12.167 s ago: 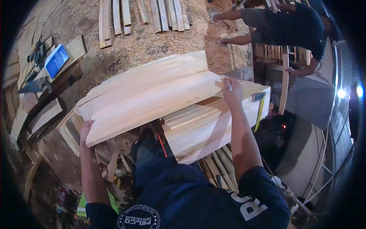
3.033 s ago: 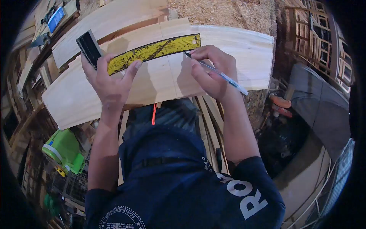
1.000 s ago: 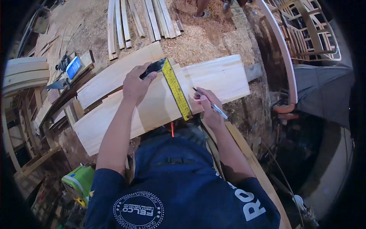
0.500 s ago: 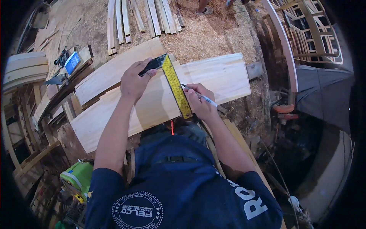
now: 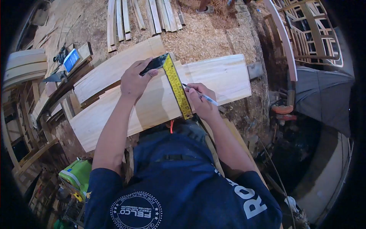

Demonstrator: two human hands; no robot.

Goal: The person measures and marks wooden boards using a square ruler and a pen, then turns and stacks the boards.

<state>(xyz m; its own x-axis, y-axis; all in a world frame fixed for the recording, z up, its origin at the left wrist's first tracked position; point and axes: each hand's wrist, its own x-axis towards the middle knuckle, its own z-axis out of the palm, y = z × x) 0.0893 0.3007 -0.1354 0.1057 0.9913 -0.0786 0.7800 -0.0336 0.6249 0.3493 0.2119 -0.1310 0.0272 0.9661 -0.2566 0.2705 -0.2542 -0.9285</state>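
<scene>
A try square with a yellow blade (image 5: 176, 86) and black handle lies across a pale wooden board (image 5: 217, 78). My left hand (image 5: 134, 80) is closed round the black handle, near the board's far edge. In my right hand (image 5: 201, 100) is a slim pen (image 5: 209, 100), its dark tip touching or just above the board beside the blade's right edge. The blade runs from the handle down to the board's near edge. Another pale board (image 5: 118, 66) with a curved edge lies just beyond, partly alongside the first.
Several wooden strips (image 5: 154, 17) lie on the sawdust-covered ground ahead. A phone-like lit screen (image 5: 71, 60) stands at the left. Stacked curved boards (image 5: 26, 66) are far left, a green container (image 5: 77, 173) lower left. Wooden frames (image 5: 309, 30) and grey cloth (image 5: 322, 97) are at right.
The view has shifted very slightly. Both hands, the try square and the pen stay in nearly the same place on the board.
</scene>
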